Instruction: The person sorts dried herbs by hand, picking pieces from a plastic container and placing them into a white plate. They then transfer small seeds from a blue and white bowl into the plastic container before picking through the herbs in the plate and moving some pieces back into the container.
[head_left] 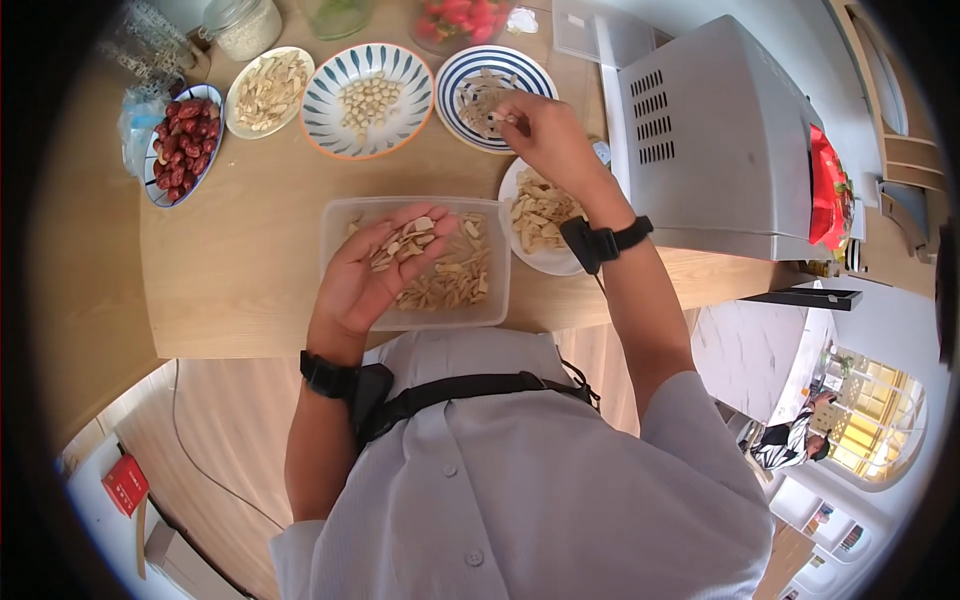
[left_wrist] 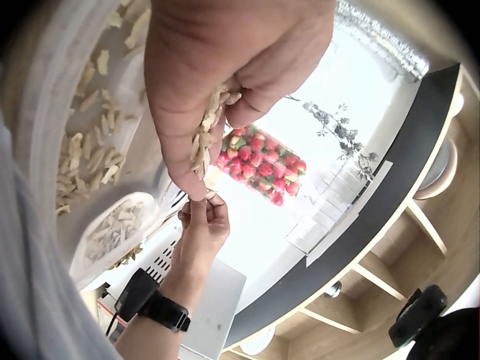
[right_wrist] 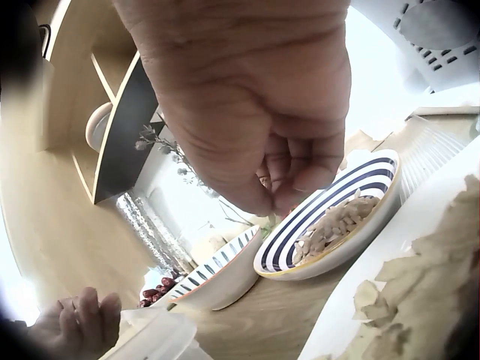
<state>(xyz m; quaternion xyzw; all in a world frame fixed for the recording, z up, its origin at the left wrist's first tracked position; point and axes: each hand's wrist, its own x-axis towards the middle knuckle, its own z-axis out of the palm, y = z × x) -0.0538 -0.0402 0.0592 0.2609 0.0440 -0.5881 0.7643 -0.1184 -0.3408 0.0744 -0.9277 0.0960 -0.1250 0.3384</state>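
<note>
My left hand (head_left: pixel 375 262) is cupped palm up over a clear plastic container (head_left: pixel 335 300), holding a small pile of pale dried slices (head_left: pixel 408 243). More such pieces (head_left: pixel 445 285) lie in the container below. My right hand (head_left: pixel 548 140) is above the blue-and-white striped plate (head_left: pixel 535 75), its thumb and fingertips pinched together on a small pale piece, mostly hidden by the fingers. Short pale dried strips (right_wrist: pixel 337 225) lie on that plate. Beside the right wrist stands a white plate (head_left: pixel 510 195) of broad yellowish dried slices (head_left: pixel 540 215).
Along the back are a leaf-patterned plate (head_left: pixel 330 75) of round pale seeds, a small plate of pale slices (head_left: pixel 270 90) and a bowl of red dates (head_left: pixel 185 145). Strawberries (left_wrist: pixel 262 165) stand behind them. A grey appliance (head_left: pixel 710 150) borders the right side.
</note>
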